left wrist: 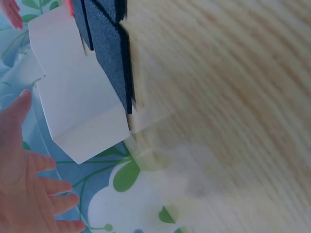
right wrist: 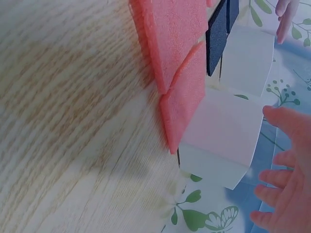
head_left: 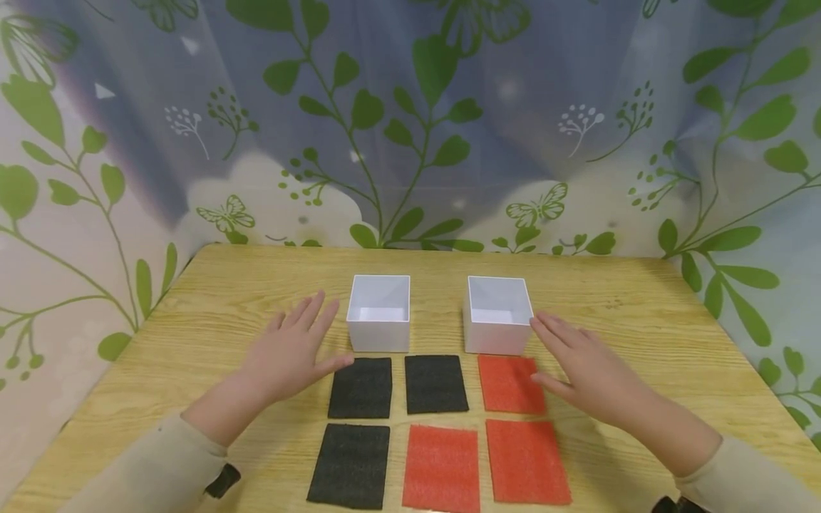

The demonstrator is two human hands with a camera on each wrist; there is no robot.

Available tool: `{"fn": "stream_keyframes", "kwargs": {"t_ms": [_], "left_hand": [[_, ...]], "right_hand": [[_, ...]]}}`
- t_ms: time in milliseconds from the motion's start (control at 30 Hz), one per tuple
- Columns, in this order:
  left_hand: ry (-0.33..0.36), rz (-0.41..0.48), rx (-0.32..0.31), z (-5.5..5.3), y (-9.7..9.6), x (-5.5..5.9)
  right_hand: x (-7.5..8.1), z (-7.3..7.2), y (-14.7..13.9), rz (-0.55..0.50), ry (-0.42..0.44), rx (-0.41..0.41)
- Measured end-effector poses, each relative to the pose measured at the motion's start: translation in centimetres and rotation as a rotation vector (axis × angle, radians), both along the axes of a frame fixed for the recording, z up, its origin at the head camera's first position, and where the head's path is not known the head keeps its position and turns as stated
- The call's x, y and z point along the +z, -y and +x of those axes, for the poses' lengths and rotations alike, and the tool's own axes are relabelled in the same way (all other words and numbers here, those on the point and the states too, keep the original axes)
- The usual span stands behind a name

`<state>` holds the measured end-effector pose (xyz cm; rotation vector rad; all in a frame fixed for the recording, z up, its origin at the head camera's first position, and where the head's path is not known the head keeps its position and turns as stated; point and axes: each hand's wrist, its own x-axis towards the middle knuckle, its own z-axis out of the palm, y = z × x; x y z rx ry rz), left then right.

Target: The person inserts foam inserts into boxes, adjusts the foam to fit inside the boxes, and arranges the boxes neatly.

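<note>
Left hand (head_left: 288, 356) and right hand (head_left: 593, 367), both spread, flank what we see near mid-frame: two white, open-topped boxes (head_left: 378, 337), with three flat black squares (head_left: 437, 385) and three red squares (head_left: 440, 467) at lower centre.

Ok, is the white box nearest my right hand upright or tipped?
Upright: the white box stands on the table, its open rim facing up.

- And no lettering, brand or number can be read anywhere!
- White boxes (head_left: 379, 336), towards the far edge of the table (head_left: 224, 313): no legible label.
- Black squares (head_left: 359, 388), red squares (head_left: 529, 462), farther from that edge: nothing readable.
- Patterned cloth (head_left: 513, 142) beyond: no words.
</note>
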<state>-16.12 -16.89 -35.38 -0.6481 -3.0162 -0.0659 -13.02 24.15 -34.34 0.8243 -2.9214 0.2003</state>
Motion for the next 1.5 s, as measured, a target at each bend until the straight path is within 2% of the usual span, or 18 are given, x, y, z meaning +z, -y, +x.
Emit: {"fn": "stream_keyframes", "kwargs": {"t_ms": [267,467,633,767,900,1200,1300,1500], "left_hand": [[-0.005,-0.030,-0.022,1.1,0.0,-0.8],[0.031,-0.047,-0.048,1.7,-0.2,-1.4],[0.079,-0.061,-0.107,1.9,-0.5,-2.0],[0.122,-0.073,-0.169,2.0,-0.7,-2.7],[0.145,-0.090,-0.213,1.9,-0.7,-3.2],[0.208,-0.074,-0.269,1.6,-0.8,-3.5],[0.204,-0.061,-0.306,1.5,-0.9,-3.7],[0.187,-0.061,-0.364,1.1,-1.2,-4.1]], "right_hand": [[0.1,-0.3,0.9,-0.009,0.011,0.023],[0.2,-0.5,1.8,-0.011,0.043,0.026],[-0.1,-0.9,2.8,-0.048,0.054,0.047],[-0.3,-1.2,4.0,-0.149,0.069,0.079],[-0.6,-1.8,5.9,-0.286,0.136,0.107],[-2.1,-4.1,10.5,-0.522,0.409,0.080],[-2.5,-4.9,11.7,-0.574,0.458,0.075],[-3.1,-6.1,13.7,-0.619,0.485,0.038]]}}
